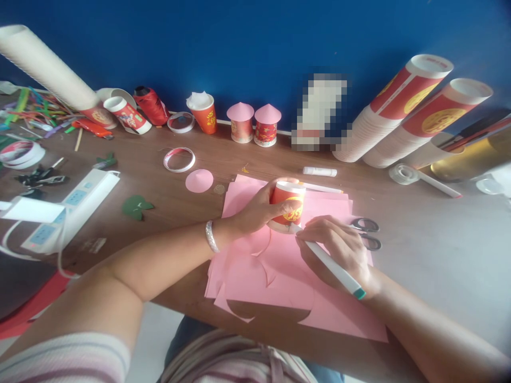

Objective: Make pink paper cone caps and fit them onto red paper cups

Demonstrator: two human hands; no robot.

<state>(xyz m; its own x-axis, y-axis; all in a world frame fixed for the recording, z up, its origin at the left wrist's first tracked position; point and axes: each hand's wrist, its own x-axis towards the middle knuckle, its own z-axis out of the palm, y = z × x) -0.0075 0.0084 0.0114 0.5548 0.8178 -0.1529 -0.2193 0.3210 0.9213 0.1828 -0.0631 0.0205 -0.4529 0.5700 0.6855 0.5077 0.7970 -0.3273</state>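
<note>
The left grip in the head view is wrapped around a red paper cup, and the right grip is pinched on a white marker, its tip at the cup's lower part. The cup is over pink sheets near the front edge of the tabletop; whether it touches them I cannot tell. Squeezing too hard could dent the cup's thin wall; a loose hold could let it turn and send the marker skidding. The sheets lie loose, so a dragging right forearm might pull them over the front edge.
</note>
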